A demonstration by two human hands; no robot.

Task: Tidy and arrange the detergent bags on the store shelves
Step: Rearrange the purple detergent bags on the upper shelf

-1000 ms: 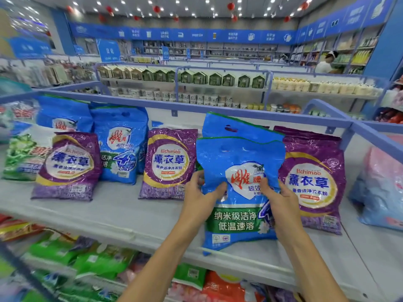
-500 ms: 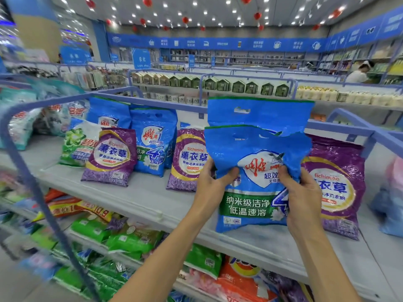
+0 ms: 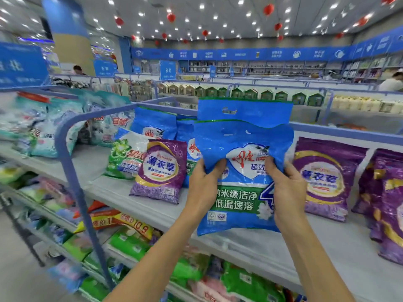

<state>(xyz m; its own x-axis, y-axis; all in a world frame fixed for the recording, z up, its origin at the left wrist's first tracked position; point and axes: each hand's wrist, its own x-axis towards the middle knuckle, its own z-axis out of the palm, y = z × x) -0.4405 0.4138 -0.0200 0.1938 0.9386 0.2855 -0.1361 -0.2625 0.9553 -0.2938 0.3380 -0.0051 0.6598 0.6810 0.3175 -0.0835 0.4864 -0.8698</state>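
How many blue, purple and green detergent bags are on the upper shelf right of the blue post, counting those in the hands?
Blue bags: 4, two in the left hand and right hand, two on the shelf
Purple bags: 3
Green bag: 1
Total: 8

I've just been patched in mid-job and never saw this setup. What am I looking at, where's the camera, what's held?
No machine here: a person works with bare hands, and the single view comes from a wide-angle camera on their head, looking forward and down. The left hand and right hand grip a blue detergent bag by its sides, upright, over the grey shelf. A second blue bag shows right behind it; whether it is held too is unclear. On the shelf sit a purple lavender bag to the left, another purple bag to the right, and a green-and-white bag farther left.
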